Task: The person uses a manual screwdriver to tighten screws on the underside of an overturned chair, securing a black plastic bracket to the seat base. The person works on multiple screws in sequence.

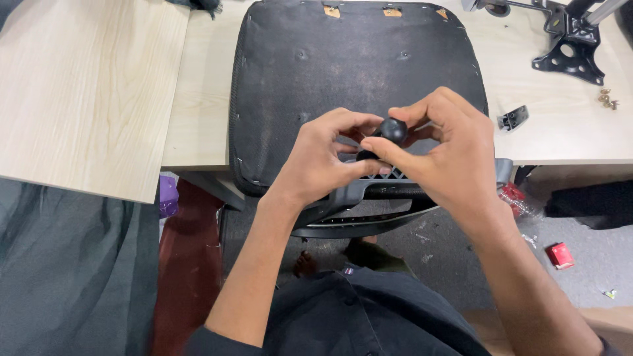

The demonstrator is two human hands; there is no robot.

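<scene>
An upturned black chair seat (316, 79) lies on a pale wooden table (198, 99), its underside facing up and its near edge hanging over the table's front. A black plastic armrest part (369, 201) sticks out below that edge. My right hand (448, 155) pinches a round black knob (393, 129) between thumb and fingers. My left hand (326, 155) meets it from the left, fingertips on the small black part just under the knob. Both hands hover over the seat's near edge.
A black metal chair mechanism (570, 49) lies at the table's back right, with a small black bracket (513, 118) and brass-coloured screws (606, 100) near it. A second wooden board (86, 92) overlaps on the left. On the grey floor lie a small red box (560, 255) and scraps.
</scene>
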